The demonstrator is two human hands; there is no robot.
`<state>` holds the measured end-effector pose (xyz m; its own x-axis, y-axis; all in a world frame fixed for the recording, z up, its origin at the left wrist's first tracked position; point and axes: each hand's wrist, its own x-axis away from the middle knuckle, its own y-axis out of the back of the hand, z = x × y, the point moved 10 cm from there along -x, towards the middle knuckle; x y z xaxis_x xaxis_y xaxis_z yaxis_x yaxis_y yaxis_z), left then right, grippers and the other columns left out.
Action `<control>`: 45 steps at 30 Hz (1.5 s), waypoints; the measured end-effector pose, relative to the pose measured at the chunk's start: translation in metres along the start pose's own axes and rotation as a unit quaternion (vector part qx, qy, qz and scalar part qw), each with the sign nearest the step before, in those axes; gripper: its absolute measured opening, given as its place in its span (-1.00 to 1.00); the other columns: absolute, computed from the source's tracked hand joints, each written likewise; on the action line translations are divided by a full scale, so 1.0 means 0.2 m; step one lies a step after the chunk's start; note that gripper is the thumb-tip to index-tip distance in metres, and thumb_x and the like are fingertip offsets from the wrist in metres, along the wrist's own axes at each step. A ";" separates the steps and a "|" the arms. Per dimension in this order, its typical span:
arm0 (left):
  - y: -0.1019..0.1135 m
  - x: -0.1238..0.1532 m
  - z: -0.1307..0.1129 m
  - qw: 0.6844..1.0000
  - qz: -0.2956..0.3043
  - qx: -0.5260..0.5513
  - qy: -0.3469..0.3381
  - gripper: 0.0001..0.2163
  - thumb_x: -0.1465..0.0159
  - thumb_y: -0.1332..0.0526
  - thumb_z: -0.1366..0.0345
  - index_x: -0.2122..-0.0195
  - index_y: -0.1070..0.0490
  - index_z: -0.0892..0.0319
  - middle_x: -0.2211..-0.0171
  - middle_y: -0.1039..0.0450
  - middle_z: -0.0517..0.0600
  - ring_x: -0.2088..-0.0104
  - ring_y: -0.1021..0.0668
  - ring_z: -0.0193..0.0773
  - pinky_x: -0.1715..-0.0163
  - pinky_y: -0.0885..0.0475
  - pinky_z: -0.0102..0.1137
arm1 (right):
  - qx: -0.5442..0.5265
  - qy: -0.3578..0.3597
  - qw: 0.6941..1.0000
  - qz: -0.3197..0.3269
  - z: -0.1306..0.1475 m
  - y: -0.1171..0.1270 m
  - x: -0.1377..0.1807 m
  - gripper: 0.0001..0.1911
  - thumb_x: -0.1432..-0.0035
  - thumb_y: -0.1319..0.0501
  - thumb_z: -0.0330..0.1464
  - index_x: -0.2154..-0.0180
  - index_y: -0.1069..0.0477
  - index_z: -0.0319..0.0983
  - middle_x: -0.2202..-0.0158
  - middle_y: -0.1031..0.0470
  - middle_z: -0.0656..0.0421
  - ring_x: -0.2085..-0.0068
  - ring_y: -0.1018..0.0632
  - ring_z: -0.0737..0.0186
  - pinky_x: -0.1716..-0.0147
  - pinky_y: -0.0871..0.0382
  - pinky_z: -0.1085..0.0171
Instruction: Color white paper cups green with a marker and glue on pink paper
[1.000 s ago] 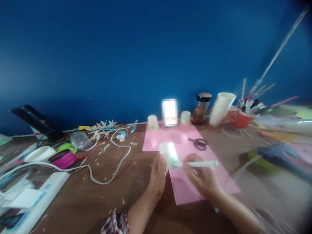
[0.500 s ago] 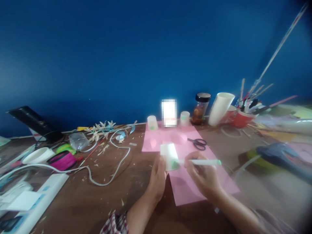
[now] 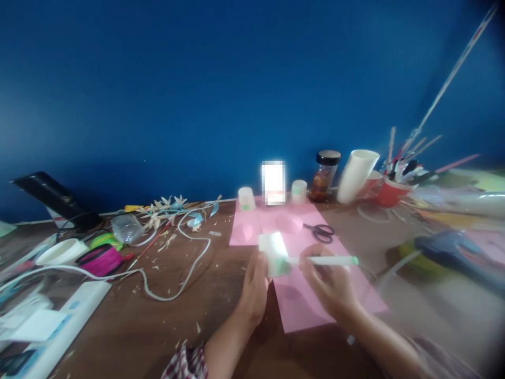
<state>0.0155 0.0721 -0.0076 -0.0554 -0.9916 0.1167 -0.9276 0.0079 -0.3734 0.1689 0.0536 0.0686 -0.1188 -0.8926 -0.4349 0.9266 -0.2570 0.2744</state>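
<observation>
My left hand (image 3: 254, 289) is closed around a small white paper cup (image 3: 273, 251), holding it tilted above the pink paper sheet (image 3: 311, 295). My right hand (image 3: 329, 284) grips a white marker with a green end (image 3: 329, 260), lying almost level. Its tip touches the cup's lower part, where a green patch shows. Both hands hover over the sheet near the middle of the brown table (image 3: 158, 326).
Black scissors (image 3: 321, 231) lie on the pink sheet's far right. Two small cups (image 3: 246, 199), a dark-lidded jar (image 3: 325, 176), a tall white cup (image 3: 355, 176) and a red cup of brushes (image 3: 392, 192) line the blue wall. A white cable (image 3: 173, 268), pink reel (image 3: 100, 259) and scraps lie left.
The marker has shifted slightly right and up, and its tip has moved lower on the cup. The cup has turned a little in my left hand.
</observation>
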 end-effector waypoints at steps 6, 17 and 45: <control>0.00 -0.01 0.02 1.000 0.004 0.019 0.012 -0.51 -0.29 -0.02 -0.08 0.00 -0.44 0.19 0.09 -0.53 0.18 0.05 -0.54 0.01 0.06 -0.43 -0.17 | -0.015 0.009 1.000 0.009 0.00 -0.01 0.01 -0.90 -0.14 -0.16 -0.39 0.43 -0.35 -0.22 0.54 -0.39 0.24 0.56 -0.38 0.37 0.63 -0.28 0.41; -0.01 0.01 -0.04 1.000 -0.008 -0.002 -0.019 -0.55 -0.26 -0.08 -0.08 0.10 -0.46 0.20 0.13 -0.53 0.20 0.02 -0.52 0.05 0.04 -0.45 -0.14 | -0.020 -0.003 1.000 0.013 -0.01 -0.02 0.01 -0.90 -0.13 -0.17 -0.36 0.43 -0.36 -0.22 0.55 -0.38 0.22 0.56 -0.39 0.35 0.66 -0.25 0.41; 0.01 -0.05 0.02 0.989 -0.007 0.144 0.023 -0.69 -0.21 -0.25 0.04 0.17 -0.45 0.17 0.13 -0.55 0.09 0.02 -0.53 -0.09 -0.02 -0.38 -0.25 | 0.001 0.043 0.999 -0.004 0.08 0.01 -0.01 -0.91 -0.11 -0.15 -0.42 0.44 -0.35 -0.21 0.57 -0.39 0.25 0.58 -0.41 0.37 0.64 -0.27 0.42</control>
<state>0.0158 0.0809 -0.0141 -0.0663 -0.9844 0.1628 -0.7848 -0.0494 -0.6178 0.1660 0.0483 0.0830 -0.0952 -0.8551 -0.5097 0.9247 -0.2656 0.2728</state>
